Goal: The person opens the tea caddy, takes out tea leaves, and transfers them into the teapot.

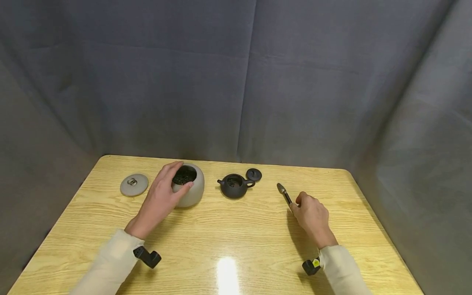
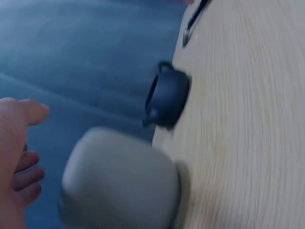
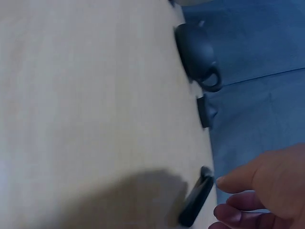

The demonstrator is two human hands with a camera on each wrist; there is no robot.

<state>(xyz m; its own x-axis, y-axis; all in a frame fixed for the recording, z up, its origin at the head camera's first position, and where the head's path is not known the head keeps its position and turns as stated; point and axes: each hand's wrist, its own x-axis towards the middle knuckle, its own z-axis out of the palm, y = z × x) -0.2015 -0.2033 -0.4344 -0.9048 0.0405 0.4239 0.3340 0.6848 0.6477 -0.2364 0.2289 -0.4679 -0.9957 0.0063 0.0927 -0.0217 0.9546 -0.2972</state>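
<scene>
A grey rounded tea jar [image 1: 197,190] stands uncovered at the left, dark tea leaves showing inside. My left hand [image 1: 164,192] is spread over its left rim; in the left wrist view this hand [image 2: 16,162] appears apart from the jar [image 2: 119,183]. Lying at the right is a small scoop [image 1: 282,189] with a metallic tip and black handle. My right hand [image 1: 311,215] hovers at its handle end, fingers loosely bent. The right wrist view shows a gap between those fingers [image 3: 238,180] and the scoop [image 3: 196,202]. A black teapot [image 1: 234,191] sits between both hands, some leaves inside.
The jar's grey lid [image 1: 134,184], with a ring-like knob, lies left of my left hand. Behind the teapot handle is the small black teapot lid [image 1: 253,175]. A dark curtain [image 1: 243,82] hangs behind the wooden table [image 1: 228,233].
</scene>
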